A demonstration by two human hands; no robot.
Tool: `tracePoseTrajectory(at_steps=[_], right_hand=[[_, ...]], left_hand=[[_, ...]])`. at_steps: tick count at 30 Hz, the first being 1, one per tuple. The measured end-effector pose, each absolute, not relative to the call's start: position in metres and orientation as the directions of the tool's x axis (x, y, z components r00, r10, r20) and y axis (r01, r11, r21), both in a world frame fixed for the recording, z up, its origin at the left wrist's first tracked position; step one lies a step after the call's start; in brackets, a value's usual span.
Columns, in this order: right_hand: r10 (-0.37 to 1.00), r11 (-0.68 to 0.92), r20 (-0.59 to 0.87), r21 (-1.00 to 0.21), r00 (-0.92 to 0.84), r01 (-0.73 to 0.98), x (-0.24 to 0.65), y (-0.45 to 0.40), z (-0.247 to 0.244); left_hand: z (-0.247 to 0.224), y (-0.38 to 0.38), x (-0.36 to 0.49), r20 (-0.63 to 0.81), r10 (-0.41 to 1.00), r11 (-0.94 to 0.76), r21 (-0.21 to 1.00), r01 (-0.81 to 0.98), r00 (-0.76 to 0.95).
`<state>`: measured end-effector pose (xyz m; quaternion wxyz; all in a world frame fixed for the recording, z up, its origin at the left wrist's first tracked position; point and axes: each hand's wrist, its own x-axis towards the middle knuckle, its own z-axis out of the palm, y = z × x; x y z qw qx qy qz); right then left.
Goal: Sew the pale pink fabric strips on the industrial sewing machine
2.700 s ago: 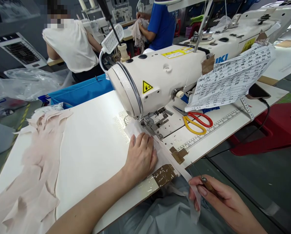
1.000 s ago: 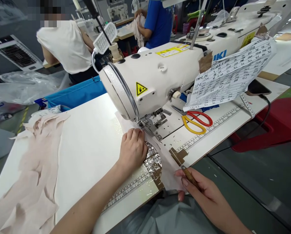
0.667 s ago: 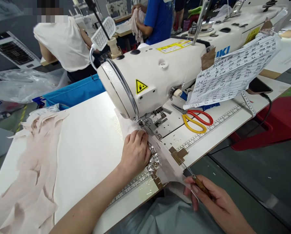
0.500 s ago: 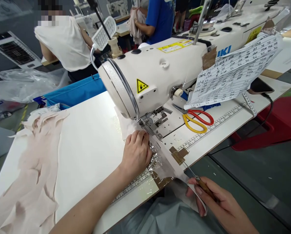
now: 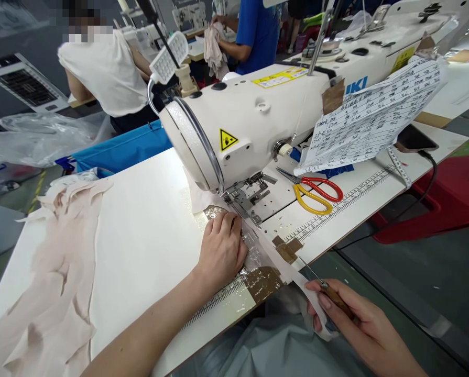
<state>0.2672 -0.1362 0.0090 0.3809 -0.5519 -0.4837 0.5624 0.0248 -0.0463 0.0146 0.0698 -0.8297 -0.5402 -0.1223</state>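
Note:
A white sewing machine (image 5: 234, 125) stands over its metal needle plate (image 5: 253, 196). Close in front of the presser foot, my left hand (image 5: 223, 245) is closed, fingers curled down on pale pink fabric; the fingertips are hidden. From there a narrow fabric strip (image 5: 275, 256) runs past the table edge to my right hand (image 5: 354, 314). That hand is closed around the wooden handle of an awl (image 5: 336, 301), its thin metal shaft pointing up-left, and the strip's end also passes between its fingers. Some fabric (image 5: 200, 196) lies behind the foot.
Yellow-and-red-handled scissors (image 5: 316, 193) lie right of the needle plate. Pale pink fabric pieces (image 5: 57, 272) are spread at the left. A handwritten sheet (image 5: 375, 115) leans on the machine, a phone (image 5: 417, 139) behind it. Two people (image 5: 104, 73) work beyond; a red stool (image 5: 446, 204) stands right.
The fabric near my left hand has shifted, baring more of the taped table. My right hand has moved slightly right with the awl and strip, which now hangs in a narrower band.

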Motion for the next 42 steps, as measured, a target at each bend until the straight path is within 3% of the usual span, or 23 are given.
tracePoseTrajectory(at_steps=[6,9,14,20,23,26,31,35,42], right_hand=[[0.964,-0.052,-0.096,-0.983,-0.246,0.176,0.268,-0.127,0.012],[0.918,0.159,0.064,-0.964,-0.392,0.214,0.268,-0.117,0.015],[0.795,0.505,0.336,-0.827,-0.505,0.246,0.250,-0.098,0.043],[0.700,0.531,0.297,-0.824,-0.650,0.195,0.222,-0.092,0.085],[0.701,0.542,0.275,-0.805,-0.658,0.242,0.221,-0.094,0.076],[0.781,0.521,0.241,-0.759,-0.576,0.389,0.225,-0.088,0.050],[0.882,0.464,0.220,-0.568,-0.418,0.680,0.223,-0.060,0.016],[0.844,0.536,0.284,-0.467,-0.455,0.704,0.211,-0.044,0.012],[0.813,0.582,0.305,-0.415,-0.496,0.700,0.201,-0.037,0.011]], left_hand=[[0.016,-0.043,0.023,0.270,0.887,-0.394,0.020,0.919,0.375],[0.016,-0.041,0.022,0.271,0.892,-0.383,0.025,0.923,0.363],[0.010,-0.032,0.019,0.318,0.871,-0.386,-0.031,0.922,0.375],[0.012,-0.010,0.009,0.284,0.823,-0.465,-0.161,0.870,0.492],[0.012,-0.003,0.002,0.349,0.833,-0.440,-0.054,0.897,0.429],[0.007,0.001,-0.005,0.444,0.844,-0.417,0.189,0.889,0.302],[0.004,0.004,-0.013,0.428,0.879,-0.412,0.458,0.788,0.211],[0.008,0.005,-0.014,0.399,0.896,-0.399,0.531,0.747,0.195],[0.010,0.006,-0.013,0.373,0.910,-0.375,0.559,0.740,0.180]])
